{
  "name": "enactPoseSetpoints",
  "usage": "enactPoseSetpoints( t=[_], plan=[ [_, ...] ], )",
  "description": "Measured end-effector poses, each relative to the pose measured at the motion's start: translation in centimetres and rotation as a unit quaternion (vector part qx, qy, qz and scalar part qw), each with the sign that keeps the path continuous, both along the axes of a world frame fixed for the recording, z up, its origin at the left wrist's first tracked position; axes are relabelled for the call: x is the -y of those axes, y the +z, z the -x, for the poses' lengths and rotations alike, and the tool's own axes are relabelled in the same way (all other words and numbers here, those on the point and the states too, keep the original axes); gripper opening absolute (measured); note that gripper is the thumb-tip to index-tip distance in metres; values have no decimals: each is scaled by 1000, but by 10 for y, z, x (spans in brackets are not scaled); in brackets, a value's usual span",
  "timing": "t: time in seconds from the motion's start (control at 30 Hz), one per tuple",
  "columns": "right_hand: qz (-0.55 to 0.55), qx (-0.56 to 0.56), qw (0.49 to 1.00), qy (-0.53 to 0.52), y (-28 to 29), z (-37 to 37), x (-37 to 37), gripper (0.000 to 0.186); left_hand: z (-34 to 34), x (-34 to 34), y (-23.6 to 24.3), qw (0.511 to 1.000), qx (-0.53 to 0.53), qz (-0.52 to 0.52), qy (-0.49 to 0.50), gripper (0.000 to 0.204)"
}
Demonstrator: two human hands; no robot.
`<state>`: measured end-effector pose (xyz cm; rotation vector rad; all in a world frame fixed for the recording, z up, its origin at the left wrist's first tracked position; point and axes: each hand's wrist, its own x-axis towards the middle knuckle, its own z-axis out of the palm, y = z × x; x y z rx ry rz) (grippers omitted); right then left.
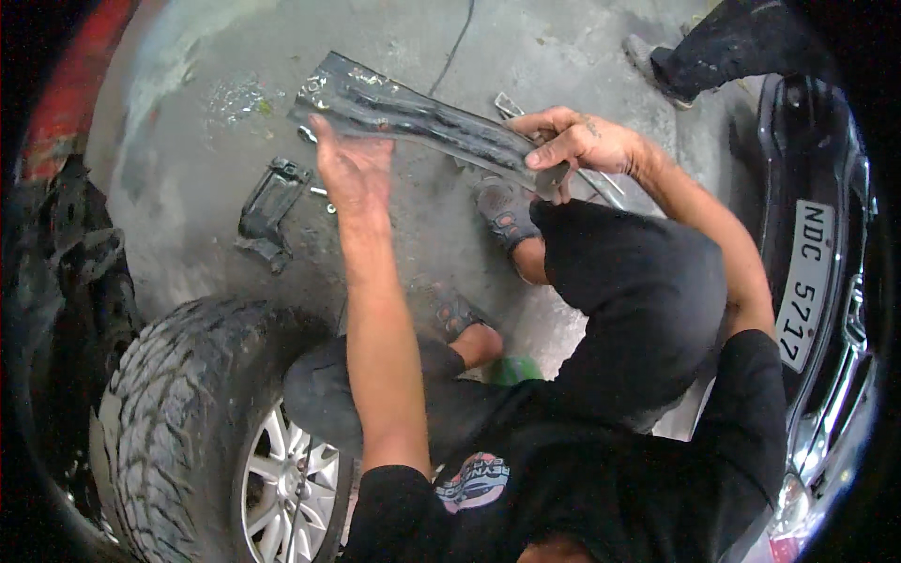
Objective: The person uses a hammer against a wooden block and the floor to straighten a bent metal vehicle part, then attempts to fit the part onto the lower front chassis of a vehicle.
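A long, dark, ridged metal part with scuffed, pale spots at one end slants across the upper middle. My left hand holds its left end from below, palm up, thumb at the near edge; the other fingertips are partly hidden. My right hand grips the right end, thumb on top and fingers around it. A black bracket lies on the concrete below and left of the part. Small metal pieces lie beside the bracket, and metal tools show behind my right hand.
A large tyre with a silver wheel is at lower left, beside dark, red vehicle bodywork. A black car bumper runs along the right. Another person's leg is at upper right. A thin cable crosses the floor.
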<state>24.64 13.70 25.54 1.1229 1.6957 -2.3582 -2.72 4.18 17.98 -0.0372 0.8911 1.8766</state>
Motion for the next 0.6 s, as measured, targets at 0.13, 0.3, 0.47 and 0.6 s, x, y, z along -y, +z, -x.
enactPoseSetpoints(
  t=[0.13,0.3,0.47,0.6],
  plan=[
    [-22,31,992,123,63,-21,8,77,12,14,52,987,-88,-123,-45,53],
    [-154,76,982,74,129,-24,71,70,8,48,110,981,-112,-156,6,45],
    [-191,56,980,-21,134,-29,157,69,8,90,146,974,-141,-174,-42,44],
    [-591,35,803,69,102,-29,206,72,12,98,133,980,-123,-137,-79,42]
  ],
)
